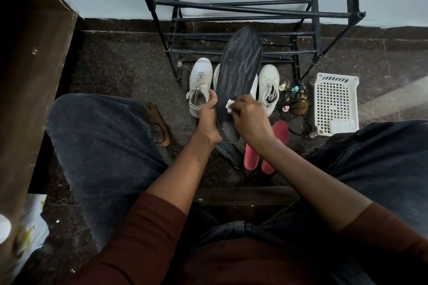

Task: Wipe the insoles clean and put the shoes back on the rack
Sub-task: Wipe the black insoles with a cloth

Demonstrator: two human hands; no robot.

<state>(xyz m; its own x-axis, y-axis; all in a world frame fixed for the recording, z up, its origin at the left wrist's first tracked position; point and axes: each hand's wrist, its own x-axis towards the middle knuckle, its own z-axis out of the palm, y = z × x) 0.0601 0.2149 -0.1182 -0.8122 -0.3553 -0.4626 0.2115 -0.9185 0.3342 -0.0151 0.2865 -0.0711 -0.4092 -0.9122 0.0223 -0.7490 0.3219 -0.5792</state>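
Observation:
My left hand (209, 120) grips the heel end of a long black insole (239, 69), which points up and away toward the rack. My right hand (249, 118) pinches a small white wipe (229, 106) and presses it on the insole's lower half. Behind the insole several white sneakers stand on the floor, one at the left (199, 85) and one at the right (268, 88). Two red insoles (276, 143) lie on the floor below my right hand, beside another black insole (228, 150). The black shoe rack (254, 2) stands against the wall with bare bars.
A white plastic basket (334, 102) sits on the floor at the right, with small bottles and cords (294, 99) beside it. A brown sandal (159, 125) lies by my left knee. Brown furniture (34, 53) fills the left side. My knees flank the work area.

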